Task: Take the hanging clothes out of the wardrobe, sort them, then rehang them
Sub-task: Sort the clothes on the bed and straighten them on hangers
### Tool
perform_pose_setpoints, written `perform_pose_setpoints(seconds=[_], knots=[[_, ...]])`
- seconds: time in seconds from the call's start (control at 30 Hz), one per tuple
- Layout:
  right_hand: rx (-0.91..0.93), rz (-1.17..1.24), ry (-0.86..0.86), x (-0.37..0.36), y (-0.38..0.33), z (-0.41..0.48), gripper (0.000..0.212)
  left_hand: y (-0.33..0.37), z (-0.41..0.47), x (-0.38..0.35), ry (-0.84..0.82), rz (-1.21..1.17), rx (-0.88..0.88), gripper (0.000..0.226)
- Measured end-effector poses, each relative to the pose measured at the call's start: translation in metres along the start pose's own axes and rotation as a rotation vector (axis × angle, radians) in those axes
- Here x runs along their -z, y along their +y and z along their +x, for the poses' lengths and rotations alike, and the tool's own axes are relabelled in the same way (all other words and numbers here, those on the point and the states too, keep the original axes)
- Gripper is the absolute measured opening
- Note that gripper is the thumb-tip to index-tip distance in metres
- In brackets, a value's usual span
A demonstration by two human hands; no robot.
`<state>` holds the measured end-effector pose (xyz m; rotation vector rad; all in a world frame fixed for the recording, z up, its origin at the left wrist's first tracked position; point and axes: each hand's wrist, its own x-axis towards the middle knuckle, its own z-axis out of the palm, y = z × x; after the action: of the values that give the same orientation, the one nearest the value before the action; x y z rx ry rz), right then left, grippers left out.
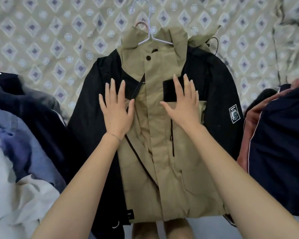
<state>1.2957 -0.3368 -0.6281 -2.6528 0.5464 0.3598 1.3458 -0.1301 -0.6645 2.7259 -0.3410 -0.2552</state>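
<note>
A person's two bare hands press flat on a khaki-and-black hooded jacket [162,152] spread front-up across a bed. The jacket lies lengthwise in the middle of the view, hood away from the person and hem at the near edge of the mattress. It rests on a beige bedspread printed with pale diamonds and circles [50,40].

The left hand [116,111] lies palm down on one side of the chest, fingers straight and spread, grasping nothing. It covers the slanted seam where black fabric meets khaki. A thin bracelet [114,136] circles that wrist. The right hand [183,104] lies the same way on the other side, its fingers splayed over a black rectangular chest pocket [169,90], also gripping nothing.

A white wire hanger [149,28] sits inside the jacket's collar, with its hook lying on the bedspread beyond the hood. The curve of a second, pinkish hook [141,24] shows just beside it at the hood's edge. A dark snap button [148,58] sits on the khaki placket below the collar. A white-bordered square patch [234,114] marks the black sleeve on the right of the view, and a black drawcord [216,44] loops out near the hood.

Other garments flank the jacket. A heap of dark, blue and grey clothes [21,126] lies to the left, with a cream garment [33,200] at its near end. To the right lies a navy garment with white piping [280,144], with reddish-pink fabric at its edge.
</note>
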Motion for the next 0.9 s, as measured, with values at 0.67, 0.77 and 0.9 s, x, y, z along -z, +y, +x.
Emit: perform_pose_setpoints(seconds=[0.67, 0.77, 0.9], knots=[[-0.019, -0.05, 0.205, 0.035, 0.035, 0.112, 0.082, -0.001, 0.112, 0.028, 0.212, 0.073, 0.062, 0.041], [-0.018, 0.0, 0.263, 0.051, 0.034, 0.092, 0.068, 0.007, 0.09, 0.048, 0.247, 0.006, 0.015, 0.039], [0.003, 0.082, 0.265, 0.076, 0.036, 0.054, 0.06, 0.02, 0.046, 0.076, 0.257, 0.023, -0.092, 0.035]])
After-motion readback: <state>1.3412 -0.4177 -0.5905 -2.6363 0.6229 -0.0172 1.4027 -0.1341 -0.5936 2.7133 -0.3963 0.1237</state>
